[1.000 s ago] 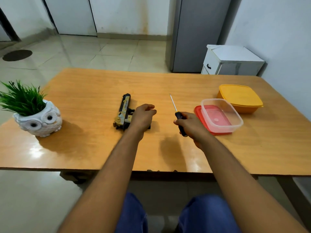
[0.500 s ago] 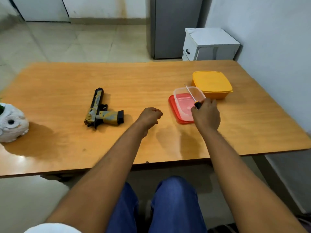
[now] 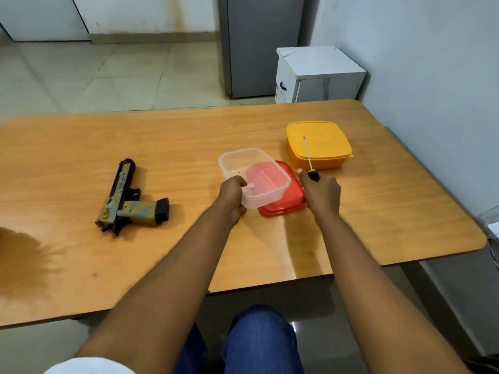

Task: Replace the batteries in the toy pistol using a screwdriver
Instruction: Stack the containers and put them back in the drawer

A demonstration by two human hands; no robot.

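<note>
The black and gold toy pistol (image 3: 129, 201) lies on its side on the wooden table (image 3: 81, 147), left of centre, with nothing touching it. My left hand (image 3: 232, 196) grips the near rim of a clear plastic container (image 3: 251, 174), which sits partly over a red lid (image 3: 286, 203). My right hand (image 3: 322, 195) holds the black handle of a thin screwdriver (image 3: 308, 157); its shaft points away over the yellow box, and the fingers also touch the red lid's right edge.
A closed yellow lidded box (image 3: 318, 143) stands behind the clear container. Beyond the table are a white cabinet (image 3: 316, 74) and a grey fridge (image 3: 259, 44). The wall runs along the table's right side.
My left hand moved right from the bare table and took hold of the clear container, shifting it leftwards off the red lid. My right hand moved to the lid's right edge with the screwdriver.
</note>
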